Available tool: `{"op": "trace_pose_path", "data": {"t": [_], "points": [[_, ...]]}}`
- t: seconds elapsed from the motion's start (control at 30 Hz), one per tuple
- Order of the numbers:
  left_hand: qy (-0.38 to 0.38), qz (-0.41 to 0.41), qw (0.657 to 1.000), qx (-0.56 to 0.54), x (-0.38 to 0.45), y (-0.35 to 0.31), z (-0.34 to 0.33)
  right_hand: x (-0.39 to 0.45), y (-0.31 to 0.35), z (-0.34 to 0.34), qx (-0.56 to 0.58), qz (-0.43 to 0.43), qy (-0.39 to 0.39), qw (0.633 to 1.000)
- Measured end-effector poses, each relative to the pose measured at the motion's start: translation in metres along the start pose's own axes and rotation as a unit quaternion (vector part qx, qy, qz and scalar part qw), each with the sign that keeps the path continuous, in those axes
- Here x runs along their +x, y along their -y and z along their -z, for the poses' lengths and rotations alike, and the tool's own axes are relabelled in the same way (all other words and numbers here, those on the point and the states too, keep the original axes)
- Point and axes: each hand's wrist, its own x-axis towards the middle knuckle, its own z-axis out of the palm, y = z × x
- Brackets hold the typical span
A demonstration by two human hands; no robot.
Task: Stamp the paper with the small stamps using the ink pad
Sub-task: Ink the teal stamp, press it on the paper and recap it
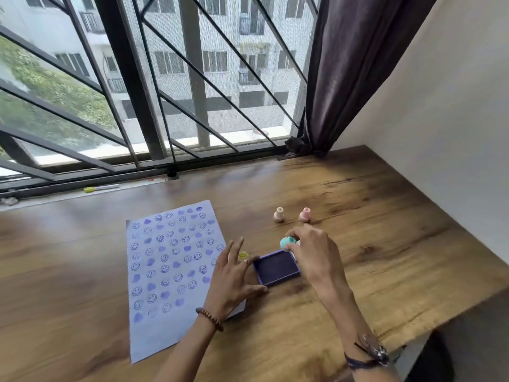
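A pale blue sheet of paper [165,271] lies flat on the wooden counter [358,244], well to the left of both hands, covered in rows of purple smiley and heart prints. The left hand [234,279] rests with its fingers spread wide over the paper's right edge, its grip loose and closed on nothing; a small yellow round stamp [243,255] shows just beyond its fingers. Directly right of that hand, touching its thumb side, sits the open purple rectangular ink pad [276,267]. The right hand [311,252] hovers over the pad's far right corner, its fingertips pinched on a small teal plastic stamp [287,242]. Beyond that grip, a beige stamp [279,215] and a pink stamp [305,215] stand upright on the counter, apart from each other.
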Motion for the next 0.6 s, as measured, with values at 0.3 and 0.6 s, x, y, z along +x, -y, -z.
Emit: {"op": "trace_pose_path", "data": {"t": [0.3,0.6], "points": [[0.012,0.012,1.000,0.009,0.003,-0.003,0.002,-0.012,-0.025,-0.056,-0.079,-0.039,0.078,0.993],[0.032,0.044,0.998,-0.030,-0.033,0.023,0.031,-0.025,-0.012,-0.051,0.487,-0.285,0.088,0.821]]}}
